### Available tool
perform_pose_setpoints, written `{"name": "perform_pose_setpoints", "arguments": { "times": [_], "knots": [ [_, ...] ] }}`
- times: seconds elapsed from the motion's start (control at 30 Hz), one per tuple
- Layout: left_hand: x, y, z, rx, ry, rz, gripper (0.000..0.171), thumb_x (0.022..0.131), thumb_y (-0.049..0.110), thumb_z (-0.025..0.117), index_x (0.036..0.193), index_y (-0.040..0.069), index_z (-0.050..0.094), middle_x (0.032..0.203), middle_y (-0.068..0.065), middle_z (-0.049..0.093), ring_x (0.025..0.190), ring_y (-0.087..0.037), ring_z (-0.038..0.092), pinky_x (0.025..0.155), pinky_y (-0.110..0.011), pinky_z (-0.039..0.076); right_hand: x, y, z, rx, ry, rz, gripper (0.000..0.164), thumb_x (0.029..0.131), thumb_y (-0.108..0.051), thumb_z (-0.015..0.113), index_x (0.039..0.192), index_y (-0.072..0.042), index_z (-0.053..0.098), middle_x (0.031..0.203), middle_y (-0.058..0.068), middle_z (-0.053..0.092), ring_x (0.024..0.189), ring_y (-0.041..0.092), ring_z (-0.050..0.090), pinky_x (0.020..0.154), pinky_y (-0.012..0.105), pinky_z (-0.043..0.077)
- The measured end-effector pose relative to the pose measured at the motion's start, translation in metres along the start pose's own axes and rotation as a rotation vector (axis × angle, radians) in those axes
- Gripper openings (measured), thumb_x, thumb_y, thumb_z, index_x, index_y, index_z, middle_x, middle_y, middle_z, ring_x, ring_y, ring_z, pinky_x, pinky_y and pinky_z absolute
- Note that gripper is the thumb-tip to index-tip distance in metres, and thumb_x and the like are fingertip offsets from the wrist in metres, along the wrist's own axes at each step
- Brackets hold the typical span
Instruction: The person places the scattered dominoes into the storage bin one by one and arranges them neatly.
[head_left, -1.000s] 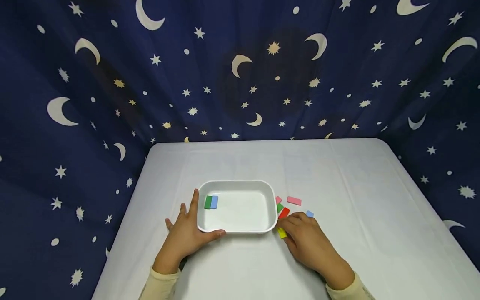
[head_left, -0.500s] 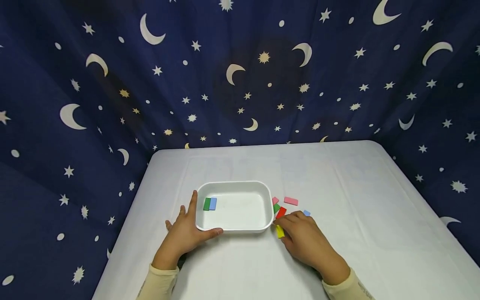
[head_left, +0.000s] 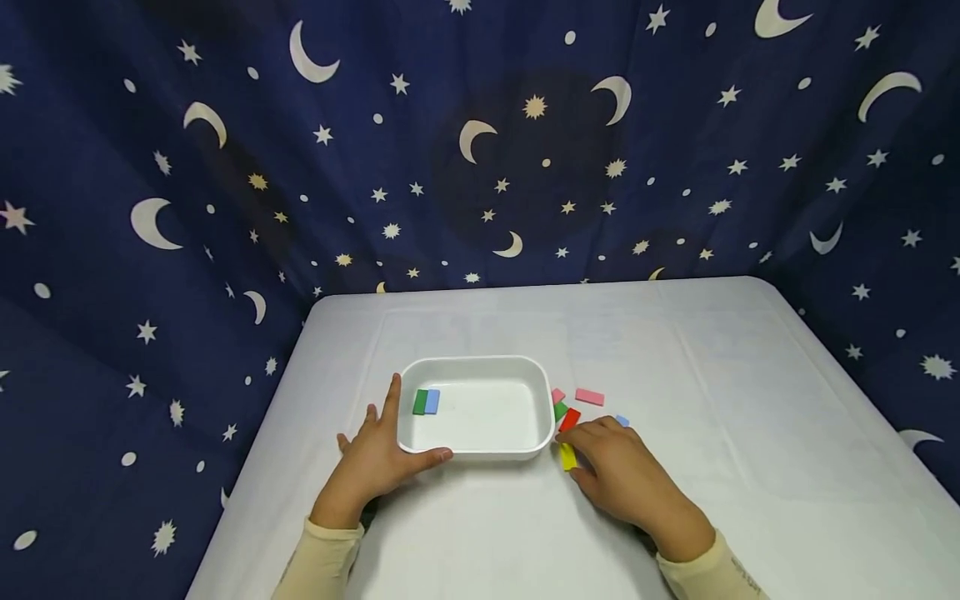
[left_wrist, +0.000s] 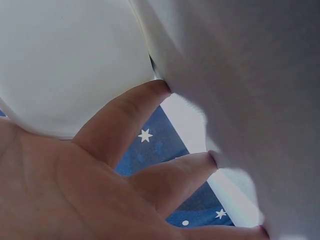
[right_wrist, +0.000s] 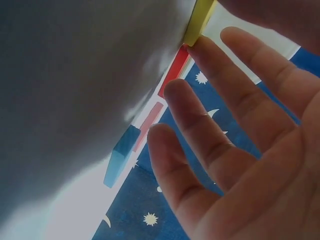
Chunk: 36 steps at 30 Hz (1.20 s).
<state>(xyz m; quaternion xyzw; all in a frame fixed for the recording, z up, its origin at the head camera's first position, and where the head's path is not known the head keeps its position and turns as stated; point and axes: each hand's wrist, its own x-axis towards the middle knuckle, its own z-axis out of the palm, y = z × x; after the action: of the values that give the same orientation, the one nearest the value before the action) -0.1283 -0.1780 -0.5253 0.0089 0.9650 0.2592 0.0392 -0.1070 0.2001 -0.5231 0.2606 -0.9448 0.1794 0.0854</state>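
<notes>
Right hand pinches the yellow block, likely light and stiff, best held by its ends; left hand, spread, touches the tray.

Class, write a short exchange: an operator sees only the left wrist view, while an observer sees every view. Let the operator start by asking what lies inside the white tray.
Operator: I can see a white side of the tray, but not into it. What lies inside?
Observer: A green piece and a light blue piece, side by side toward its left end.
Operator: My view doesn't show the right hand. Where is it?
Observer: Beside the tray's near right corner, with the yellow piece between its thumb and fingers.
</notes>
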Motion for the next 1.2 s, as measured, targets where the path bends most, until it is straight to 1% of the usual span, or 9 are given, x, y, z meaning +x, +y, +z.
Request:
{"name": "perform_pose_setpoints", "arguments": {
  "times": [0.1, 0.3, 0.37, 0.47, 0.7, 0.87, 1.0, 1.1, 1.2],
  "knots": [
    [0.002, 0.002, 0.001, 0.000, 0.002, 0.004, 0.153, 0.055, 0.103, 0.064, 0.170, 0.034, -0.009, 0.158, -0.027, 0.046, 0.154, -0.048, 0.027, 0.101, -0.093, 0.007, 0.000, 0.002, -0.001, 0.012, 0.001, 0.006, 0.045, 0.080, -0.012, 0.090, 0.122, -0.018, 0.077, 0.114, -0.008, 0.074, 0.111, 0.019, 0.062, 0.092, 0.049, 0.050],
    [-0.004, -0.004, 0.002, 0.016, 0.003, -0.034, 0.153, 0.056, 0.100, 0.069, 0.170, 0.032, -0.007, 0.157, -0.035, 0.042, 0.150, -0.052, 0.034, 0.101, -0.092, 0.007, 0.000, 0.002, 0.007, 0.048, -0.046, 0.037, 0.047, 0.079, -0.015, 0.090, 0.124, -0.021, 0.077, 0.116, -0.011, 0.073, 0.113, 0.016, 0.061, 0.096, 0.047, 0.048],
    [-0.006, -0.006, 0.003, 0.014, -0.004, -0.041, 0.154, 0.056, 0.099, 0.070, 0.171, 0.032, -0.006, 0.156, -0.035, 0.043, 0.150, -0.052, 0.033, 0.101, -0.092, 0.006, 0.000, 0.001, 0.010, 0.055, -0.062, 0.045, 0.047, 0.079, -0.016, 0.090, 0.124, -0.022, 0.077, 0.116, -0.012, 0.073, 0.113, 0.016, 0.061, 0.098, 0.047, 0.048],
    [-0.006, -0.007, 0.003, 0.008, -0.002, -0.026, 0.153, 0.056, 0.100, 0.069, 0.171, 0.031, -0.006, 0.155, -0.034, 0.045, 0.152, -0.051, 0.031, 0.101, -0.092, 0.006, -0.001, 0.001, 0.010, 0.049, -0.052, 0.045, 0.048, 0.078, -0.017, 0.090, 0.124, -0.021, 0.076, 0.116, -0.011, 0.072, 0.113, 0.016, 0.061, 0.097, 0.047, 0.048],
    [0.001, -0.001, 0.000, -0.006, 0.020, 0.008, 0.153, 0.056, 0.101, 0.068, 0.171, 0.030, -0.004, 0.155, -0.034, 0.046, 0.151, -0.052, 0.031, 0.100, -0.093, 0.007, 0.002, 0.004, 0.002, 0.037, -0.019, 0.041, 0.048, 0.077, -0.016, 0.091, 0.123, -0.021, 0.077, 0.116, -0.011, 0.072, 0.113, 0.016, 0.061, 0.094, 0.047, 0.049],
    [0.015, -0.006, 0.006, -0.003, 0.009, -0.017, 0.153, 0.056, 0.101, 0.067, 0.171, 0.031, -0.006, 0.157, -0.031, 0.044, 0.153, -0.051, 0.028, 0.100, -0.093, 0.006, 0.019, 0.017, 0.009, 0.048, -0.047, 0.038, 0.046, 0.078, -0.016, 0.090, 0.122, -0.021, 0.077, 0.117, -0.012, 0.071, 0.113, 0.015, 0.061, 0.096, 0.047, 0.049],
    [0.021, -0.009, 0.009, -0.010, 0.008, -0.029, 0.151, 0.057, 0.100, 0.069, 0.170, 0.036, -0.009, 0.158, -0.032, 0.043, 0.153, -0.052, 0.027, 0.101, -0.092, 0.004, 0.023, 0.018, 0.013, 0.036, -0.057, 0.058, 0.045, 0.079, -0.017, 0.089, 0.122, -0.023, 0.077, 0.119, -0.015, 0.070, 0.114, 0.013, 0.060, 0.098, 0.045, 0.049],
    [0.017, -0.010, 0.008, -0.010, 0.019, -0.028, 0.150, 0.056, 0.099, 0.070, 0.169, 0.038, -0.007, 0.158, -0.030, 0.043, 0.153, -0.052, 0.028, 0.102, -0.092, 0.004, 0.017, 0.013, 0.015, 0.018, -0.033, 0.057, 0.046, 0.078, -0.017, 0.090, 0.121, -0.024, 0.076, 0.120, -0.018, 0.069, 0.114, 0.011, 0.058, 0.096, 0.044, 0.049],
    [0.006, -0.009, 0.006, -0.006, 0.033, -0.028, 0.152, 0.053, 0.098, 0.073, 0.170, 0.039, -0.004, 0.160, -0.027, 0.043, 0.153, -0.053, 0.026, 0.102, -0.092, 0.005, 0.007, 0.009, 0.018, -0.008, 0.024, 0.016, 0.053, 0.073, -0.018, 0.094, 0.122, -0.026, 0.075, 0.121, -0.022, 0.068, 0.112, 0.009, 0.058, 0.089, 0.042, 0.052]
  ]
}}
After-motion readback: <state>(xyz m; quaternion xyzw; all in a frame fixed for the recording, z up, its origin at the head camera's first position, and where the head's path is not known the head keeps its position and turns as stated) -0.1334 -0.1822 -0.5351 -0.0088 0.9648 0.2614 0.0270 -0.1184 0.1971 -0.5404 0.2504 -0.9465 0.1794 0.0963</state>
